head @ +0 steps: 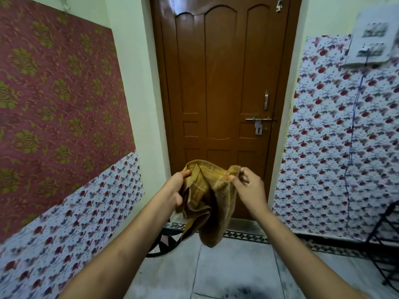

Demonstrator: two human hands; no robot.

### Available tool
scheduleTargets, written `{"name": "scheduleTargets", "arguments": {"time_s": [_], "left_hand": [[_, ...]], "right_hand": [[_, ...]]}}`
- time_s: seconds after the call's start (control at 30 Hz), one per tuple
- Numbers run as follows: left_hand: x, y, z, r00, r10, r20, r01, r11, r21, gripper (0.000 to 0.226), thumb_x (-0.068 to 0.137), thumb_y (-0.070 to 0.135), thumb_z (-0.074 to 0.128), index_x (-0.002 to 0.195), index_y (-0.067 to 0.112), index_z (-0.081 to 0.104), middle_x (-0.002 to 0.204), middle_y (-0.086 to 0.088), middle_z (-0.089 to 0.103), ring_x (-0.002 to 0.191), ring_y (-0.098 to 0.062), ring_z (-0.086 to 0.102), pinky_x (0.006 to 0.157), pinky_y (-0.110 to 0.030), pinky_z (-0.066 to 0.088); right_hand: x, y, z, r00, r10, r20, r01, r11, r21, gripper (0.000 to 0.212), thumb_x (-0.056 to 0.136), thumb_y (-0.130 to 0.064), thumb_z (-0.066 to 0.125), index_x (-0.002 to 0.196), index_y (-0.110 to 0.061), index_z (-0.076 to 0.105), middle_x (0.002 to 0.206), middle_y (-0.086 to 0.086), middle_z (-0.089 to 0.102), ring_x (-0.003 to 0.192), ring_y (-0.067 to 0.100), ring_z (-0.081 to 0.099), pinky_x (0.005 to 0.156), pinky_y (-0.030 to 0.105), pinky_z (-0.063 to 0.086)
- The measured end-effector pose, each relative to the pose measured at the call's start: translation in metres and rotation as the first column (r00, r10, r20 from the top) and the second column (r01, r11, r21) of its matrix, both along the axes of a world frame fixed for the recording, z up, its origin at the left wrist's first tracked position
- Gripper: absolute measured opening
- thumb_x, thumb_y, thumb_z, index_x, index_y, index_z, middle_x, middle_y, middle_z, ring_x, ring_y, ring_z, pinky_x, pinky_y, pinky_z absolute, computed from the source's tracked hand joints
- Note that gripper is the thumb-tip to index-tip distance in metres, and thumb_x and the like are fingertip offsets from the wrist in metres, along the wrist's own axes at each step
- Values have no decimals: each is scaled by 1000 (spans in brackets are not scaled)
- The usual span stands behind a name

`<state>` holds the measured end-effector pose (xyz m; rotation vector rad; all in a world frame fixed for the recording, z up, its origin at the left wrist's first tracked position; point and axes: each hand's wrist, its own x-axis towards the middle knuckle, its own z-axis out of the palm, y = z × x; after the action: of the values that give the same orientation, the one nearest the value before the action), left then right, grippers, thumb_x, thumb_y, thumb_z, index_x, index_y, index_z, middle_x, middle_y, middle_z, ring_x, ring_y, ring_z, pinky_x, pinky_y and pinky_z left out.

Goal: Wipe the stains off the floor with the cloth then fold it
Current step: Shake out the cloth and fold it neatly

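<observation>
Both hands hold the crumpled mustard-brown terry cloth [203,199] up in front of the brown wooden door [220,83].

The left hand [174,188] and right hand [248,186] each pinch an upper edge of the cloth between fingers and thumb; it hangs bunched, clear of the pale grey tiled floor [226,266]. A dark smudge [239,291] shows on the tiles below, so wiping looks unfinished, or barely begun. No neat fold is visible, so folding remains too.
</observation>
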<state>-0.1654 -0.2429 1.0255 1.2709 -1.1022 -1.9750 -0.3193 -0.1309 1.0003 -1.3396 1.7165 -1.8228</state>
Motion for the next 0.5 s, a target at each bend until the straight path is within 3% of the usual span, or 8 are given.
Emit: {"name": "scheduleTargets", "arguments": {"time_s": [0.07, 0.17, 0.37, 0.5], "left_hand": [[-11, 1, -1, 998, 13, -64, -13, 1000, 6, 31, 94, 35, 48, 93, 9, 63, 85, -15, 69, 83, -29, 63, 67, -41, 49], [-23, 7, 0, 991, 61, -120, -59, 998, 23, 38, 93, 35, 47, 116, 9, 61, 109, -17, 67, 98, -34, 63, 70, -45, 51], [-45, 16, 5, 978, 141, -155, -132, 989, 70, 42, 91, 38, 47, 115, 8, 63, 115, -20, 64, 105, -37, 59, 87, -47, 47], [-61, 19, 7, 951, 214, -224, -192, 975, 113, 41, 93, 36, 45, 115, 6, 62, 117, -21, 62, 105, -37, 58, 85, -49, 46]], "right_hand": [[13, 2, -6, 999, 42, -25, -42, 999, 19, 13, 89, -10, 58, 89, -22, 62, 90, -9, 67, 88, -1, 61, 70, 11, 49], [27, 4, -12, 993, 104, -54, -103, 994, 20, 13, 89, -11, 58, 91, -23, 64, 92, -8, 68, 90, 3, 63, 76, 17, 51], [27, 19, -17, 973, 174, -151, -168, 984, 53, 20, 89, -27, 60, 106, -20, 68, 100, -17, 60, 96, 0, 58, 79, 9, 45], [12, 27, -21, 945, 219, -243, -203, 975, 89, 33, 84, -30, 67, 116, -25, 64, 107, -23, 52, 105, -4, 51, 88, 9, 42]]}}
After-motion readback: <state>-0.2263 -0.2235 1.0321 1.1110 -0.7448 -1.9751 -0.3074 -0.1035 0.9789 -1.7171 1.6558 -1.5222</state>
